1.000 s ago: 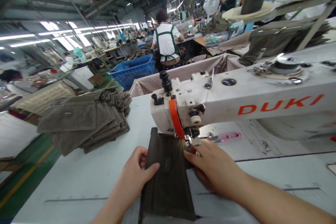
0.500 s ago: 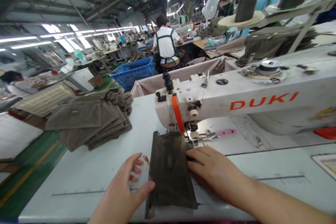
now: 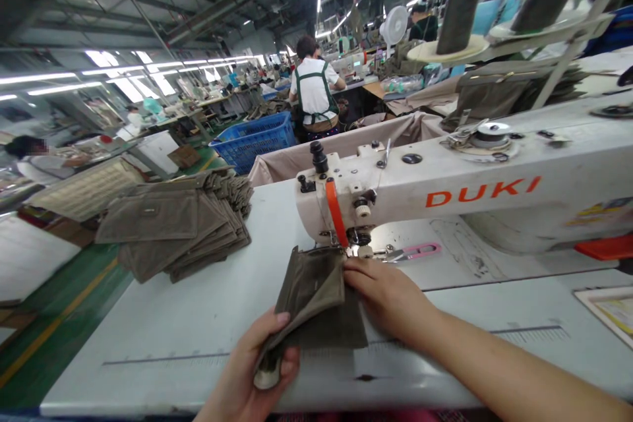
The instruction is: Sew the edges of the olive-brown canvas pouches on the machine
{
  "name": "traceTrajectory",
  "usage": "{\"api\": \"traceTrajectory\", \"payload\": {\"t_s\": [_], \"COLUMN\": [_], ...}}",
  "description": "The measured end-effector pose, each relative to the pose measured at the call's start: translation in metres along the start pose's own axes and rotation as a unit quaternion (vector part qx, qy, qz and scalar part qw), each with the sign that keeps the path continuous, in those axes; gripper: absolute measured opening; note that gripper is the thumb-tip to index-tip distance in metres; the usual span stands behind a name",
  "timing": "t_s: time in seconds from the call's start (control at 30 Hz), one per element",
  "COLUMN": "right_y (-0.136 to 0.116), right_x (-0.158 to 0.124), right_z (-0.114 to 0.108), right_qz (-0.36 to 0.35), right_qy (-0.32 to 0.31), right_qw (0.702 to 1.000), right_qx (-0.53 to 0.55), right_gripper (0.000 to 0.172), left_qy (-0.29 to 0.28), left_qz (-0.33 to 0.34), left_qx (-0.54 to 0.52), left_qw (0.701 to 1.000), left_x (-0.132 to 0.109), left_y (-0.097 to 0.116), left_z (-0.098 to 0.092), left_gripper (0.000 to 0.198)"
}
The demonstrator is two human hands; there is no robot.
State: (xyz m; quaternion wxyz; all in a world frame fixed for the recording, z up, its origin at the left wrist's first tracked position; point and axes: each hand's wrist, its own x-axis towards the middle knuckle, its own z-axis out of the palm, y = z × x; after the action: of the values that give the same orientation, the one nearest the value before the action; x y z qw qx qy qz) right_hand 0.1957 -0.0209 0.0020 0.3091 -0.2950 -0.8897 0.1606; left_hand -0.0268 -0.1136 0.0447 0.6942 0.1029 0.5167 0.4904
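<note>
At the pale sewing table, right under the DUKI machine head, a person is working an olive-brown fabric panel with both hands. The panel is lying just in front of the presser foot, its near part lifted and doubled over. The left hand is curling around that folded lower edge, with fingers and thumb gripping it, while the right hand is lying open on top, pressing the cloth down close to the foot. (A pale rounded bit shows at the fold by the left hand, too small to tell what it is.) The cloth looks thick yet soft and fairly light, so it seems best held by its edges or under a flat palm. Pink-handled snips are lying just beside the foot, and a stack of similar panels is sitting off to the left.
</note>
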Motion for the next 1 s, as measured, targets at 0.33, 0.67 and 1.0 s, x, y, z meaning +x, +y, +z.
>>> {"api": "traceTrajectory", "payload": {"t_s": [0.33, 0.67, 1.0], "right_y": [-0.019, -0.045, -0.041], "right_x": [-0.019, -0.065, -0.075], "right_z": [-0.006, 0.011, 0.020], "right_qz": [-0.062, -0.090, -0.087], "right_qy": [-0.062, 0.050, 0.064], "right_qw": [0.995, 0.994, 0.992], "right_qx": [-0.049, -0.033, -0.067], "right_gripper": [0.007, 0.029, 0.032], "left_qy": [0.117, -0.192, -0.164], "left_qz": [0.272, 0.460, 0.568], "left_qx": [0.569, 0.818, 0.773], "left_qw": [0.767, 0.287, 0.230], "left_x": [-0.014, 0.013, 0.034], "left_y": [0.022, -0.027, -0.045], "left_z": [-0.022, 0.021, 0.003], "left_gripper": [0.059, 0.063, 0.044]}}
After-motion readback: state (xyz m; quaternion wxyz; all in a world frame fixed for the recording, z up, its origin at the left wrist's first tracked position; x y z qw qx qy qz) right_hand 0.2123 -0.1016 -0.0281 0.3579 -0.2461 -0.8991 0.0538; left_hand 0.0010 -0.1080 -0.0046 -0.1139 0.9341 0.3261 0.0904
